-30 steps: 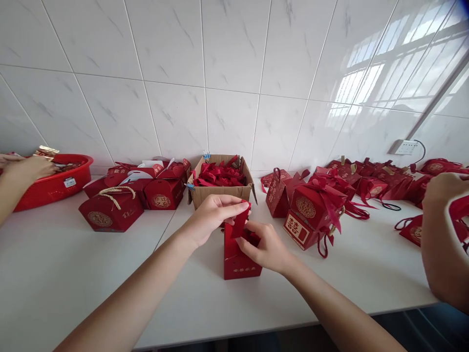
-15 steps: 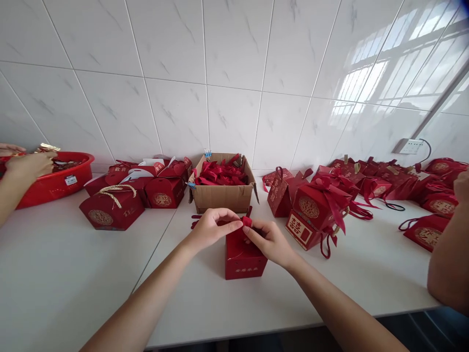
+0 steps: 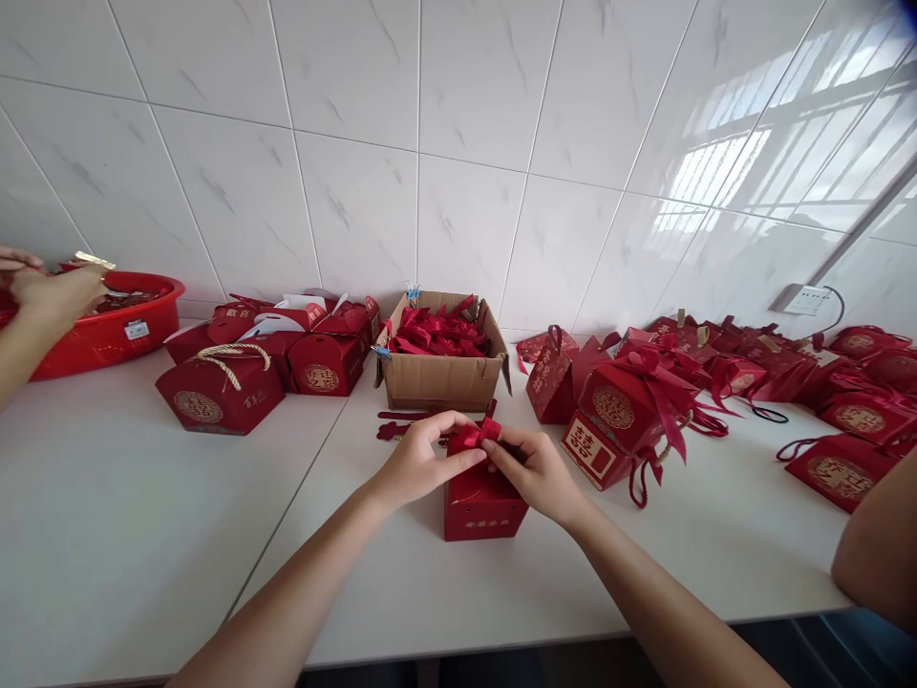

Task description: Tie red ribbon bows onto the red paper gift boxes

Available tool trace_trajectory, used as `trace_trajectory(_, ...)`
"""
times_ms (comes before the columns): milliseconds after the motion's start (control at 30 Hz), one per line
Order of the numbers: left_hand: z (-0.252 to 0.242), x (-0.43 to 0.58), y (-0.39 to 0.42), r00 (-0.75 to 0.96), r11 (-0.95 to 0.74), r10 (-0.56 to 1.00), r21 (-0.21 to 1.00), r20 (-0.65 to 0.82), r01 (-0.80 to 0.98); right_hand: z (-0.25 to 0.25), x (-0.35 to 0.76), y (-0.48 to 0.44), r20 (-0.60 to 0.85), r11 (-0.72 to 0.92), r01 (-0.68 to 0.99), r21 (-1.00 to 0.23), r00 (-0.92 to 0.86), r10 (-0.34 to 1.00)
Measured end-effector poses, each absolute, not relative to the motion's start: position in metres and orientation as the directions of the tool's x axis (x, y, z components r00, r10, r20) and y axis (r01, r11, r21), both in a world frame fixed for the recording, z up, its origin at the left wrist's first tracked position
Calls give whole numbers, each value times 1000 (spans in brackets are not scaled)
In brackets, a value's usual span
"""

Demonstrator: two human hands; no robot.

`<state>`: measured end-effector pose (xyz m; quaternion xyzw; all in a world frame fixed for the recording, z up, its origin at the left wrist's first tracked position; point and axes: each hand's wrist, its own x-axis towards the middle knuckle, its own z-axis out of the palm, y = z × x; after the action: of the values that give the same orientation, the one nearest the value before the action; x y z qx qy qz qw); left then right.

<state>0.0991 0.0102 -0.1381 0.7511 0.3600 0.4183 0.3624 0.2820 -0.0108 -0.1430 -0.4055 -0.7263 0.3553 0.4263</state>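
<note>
A small red gift box (image 3: 484, 516) with pale lettering on its front stands upright on the white table before me. Above its lid, a red ribbon (image 3: 490, 429) is bunched into a looped bow shape. My left hand (image 3: 428, 457) pinches the ribbon from the left, thumb and forefinger closed on it. From the right, my right hand (image 3: 534, 468) grips the same ribbon between thumb and fingers. The back of the box is hidden behind my hands. Just behind them lie dark red straps (image 3: 394, 428) on the table.
An open cardboard box (image 3: 442, 380) of red ribbons stands behind my hands. Red gift boxes (image 3: 222, 392) are grouped left, and stacked ones (image 3: 608, 411) right. A co-worker's hand (image 3: 53, 296) is over a red basin (image 3: 136, 330); another person's arm (image 3: 878, 545) rests at right.
The ribbon now shows a fuller loop to the left, and my fingers have shifted slightly around it. The view has tilted a little.
</note>
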Motion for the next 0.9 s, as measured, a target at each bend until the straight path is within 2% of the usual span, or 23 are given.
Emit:
trace_trajectory(367, -154, 110, 6, 200, -574, 818, 793, 540, 204, -144, 284, -14, 356, 426, 233, -874, -287, 889)
trace_trajectory(533, -154, 110, 6, 223, -614, 785, 773, 578, 157, -145, 281, -15, 372, 436, 218, -873, -282, 885)
trace_trajectory(733, -151, 108, 4, 338, -552, 808, 821, 483, 145, -153, 279, -15, 361, 368, -2, -930, -198, 911)
trace_trajectory(800, -149, 106, 3, 376, -548, 805, 818, 459, 174, -154, 280, -15, 386, 397, 26, -918, -182, 904)
trace_trajectory(900, -149, 104, 3, 399, -581, 789, 779, 468, 237, -153, 280, -17, 464, 490, 169, -855, -170, 869)
